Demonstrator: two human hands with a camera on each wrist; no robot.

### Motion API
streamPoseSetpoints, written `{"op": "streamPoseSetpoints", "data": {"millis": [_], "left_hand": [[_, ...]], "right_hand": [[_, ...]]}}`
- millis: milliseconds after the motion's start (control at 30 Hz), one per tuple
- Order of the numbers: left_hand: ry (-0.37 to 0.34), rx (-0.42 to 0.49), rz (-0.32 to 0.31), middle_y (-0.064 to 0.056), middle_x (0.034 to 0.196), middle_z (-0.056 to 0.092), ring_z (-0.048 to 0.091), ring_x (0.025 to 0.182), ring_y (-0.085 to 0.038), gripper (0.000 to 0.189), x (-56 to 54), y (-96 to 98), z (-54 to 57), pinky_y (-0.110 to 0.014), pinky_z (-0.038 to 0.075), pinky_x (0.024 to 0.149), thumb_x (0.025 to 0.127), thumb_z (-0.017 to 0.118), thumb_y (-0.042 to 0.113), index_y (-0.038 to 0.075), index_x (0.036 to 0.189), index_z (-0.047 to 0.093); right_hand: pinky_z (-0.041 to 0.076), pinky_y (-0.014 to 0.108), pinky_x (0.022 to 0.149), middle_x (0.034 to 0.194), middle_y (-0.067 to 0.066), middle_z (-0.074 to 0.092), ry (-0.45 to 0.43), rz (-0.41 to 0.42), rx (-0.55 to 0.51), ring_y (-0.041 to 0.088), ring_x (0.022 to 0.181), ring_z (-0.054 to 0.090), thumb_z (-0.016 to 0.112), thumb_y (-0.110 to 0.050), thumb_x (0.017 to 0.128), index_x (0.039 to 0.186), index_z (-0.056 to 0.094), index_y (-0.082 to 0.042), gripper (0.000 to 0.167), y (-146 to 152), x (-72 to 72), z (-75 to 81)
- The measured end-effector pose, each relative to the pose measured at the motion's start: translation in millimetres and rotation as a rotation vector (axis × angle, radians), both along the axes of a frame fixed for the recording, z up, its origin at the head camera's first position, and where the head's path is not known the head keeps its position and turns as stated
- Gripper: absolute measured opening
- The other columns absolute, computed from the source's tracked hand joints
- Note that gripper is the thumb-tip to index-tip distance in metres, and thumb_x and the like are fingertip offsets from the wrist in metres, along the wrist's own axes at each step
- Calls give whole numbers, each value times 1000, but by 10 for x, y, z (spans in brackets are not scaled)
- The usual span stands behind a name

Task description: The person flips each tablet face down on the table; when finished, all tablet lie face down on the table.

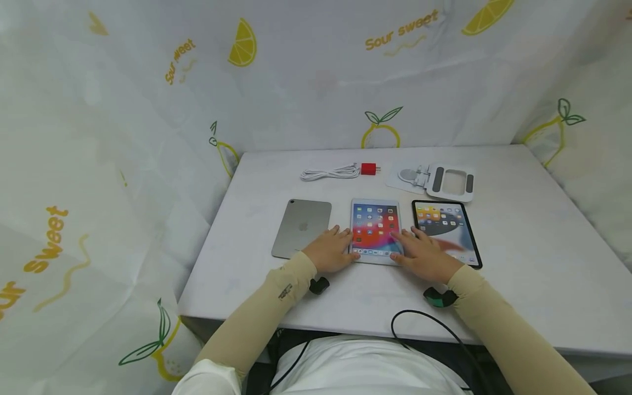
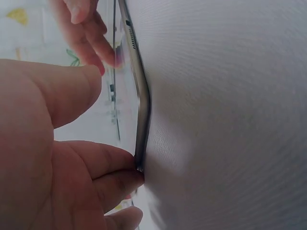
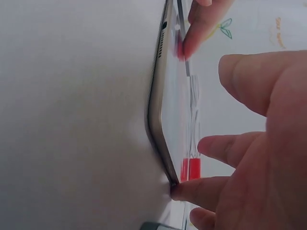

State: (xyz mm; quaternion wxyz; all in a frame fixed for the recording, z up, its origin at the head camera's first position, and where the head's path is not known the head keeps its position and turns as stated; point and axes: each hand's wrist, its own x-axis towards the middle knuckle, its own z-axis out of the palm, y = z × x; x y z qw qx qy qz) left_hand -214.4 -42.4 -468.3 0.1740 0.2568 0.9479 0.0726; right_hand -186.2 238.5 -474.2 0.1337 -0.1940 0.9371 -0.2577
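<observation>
A white-framed tablet (image 1: 376,222) lies face up in the middle of the table, its screen lit with app icons. My left hand (image 1: 329,251) is at its left side; in the left wrist view fingertips touch the tablet's edge (image 2: 140,103), with the thumb (image 2: 76,91) held off it. On the other side is my right hand (image 1: 425,257), one finger against the edge in the right wrist view and the thumb (image 3: 247,79) raised. A grey tablet (image 1: 302,226) lies back up at the left, and a black-framed lit tablet (image 1: 446,219) at the right, partly covered by my right hand.
Behind the tablets lie a coiled white cable (image 1: 331,173), a red charger plug (image 1: 368,169) and a white folding stand (image 1: 450,182). A black cord (image 1: 419,311) loops over the table's front edge. Lemon-printed white cloth (image 1: 306,99) hangs at the back and sides.
</observation>
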Motion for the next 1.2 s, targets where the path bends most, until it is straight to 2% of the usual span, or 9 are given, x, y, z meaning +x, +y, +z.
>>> {"op": "streamPoseSetpoints", "data": {"millis": [167, 367, 533, 833, 1067, 1200], "left_hand": [[19, -7, -17, -6, 172, 33, 20, 161, -33, 73, 10, 11, 3, -45, 15, 130, 110, 47, 57, 12, 168, 37], [30, -20, -26, -6, 171, 35, 21, 161, -32, 71, 17, 23, 14, -45, 16, 129, 111, 46, 56, 13, 167, 40], [43, -30, -26, -6, 171, 36, 21, 161, -32, 71, 9, 37, 11, -44, 17, 129, 111, 45, 56, 13, 167, 40], [70, -41, -12, -6, 169, 39, 27, 159, -32, 73, -2, 45, 0, -46, 24, 128, 110, 46, 58, 12, 166, 42], [50, -34, 1, -7, 168, 41, 28, 159, -33, 72, 7, 61, 45, -48, 26, 127, 110, 47, 57, 10, 165, 43], [37, -13, 16, -7, 167, 43, 28, 159, -34, 70, 5, 70, 57, -51, 27, 126, 111, 46, 56, 11, 164, 45]], "right_hand": [[6, 84, 114, 165, 37, 29, -27, -16, -51, 57, 155, 9, 61, -46, 108, 164, 38, 0, 75, -24, -12, 11], [15, 87, 110, 167, 35, 25, -104, -78, -147, 58, 155, 10, 56, -45, 110, 164, 37, -4, 70, -29, -13, 24], [15, 89, 108, 169, 36, 17, -148, -122, -223, 60, 154, 7, 56, -44, 111, 165, 35, -4, 70, -22, 5, 59], [20, 91, 104, 169, 34, 17, -133, -116, -259, 61, 153, 8, 56, -46, 110, 166, 34, -7, 72, -38, 25, 183], [28, 89, 102, 171, 33, 12, -146, -110, -270, 61, 153, 8, 59, -44, 109, 167, 32, -10, 72, -95, 76, 348], [29, 89, 101, 172, 31, 9, -143, -111, -307, 60, 153, 8, 58, -41, 110, 170, 25, -12, 74, -115, 102, 425]]}}
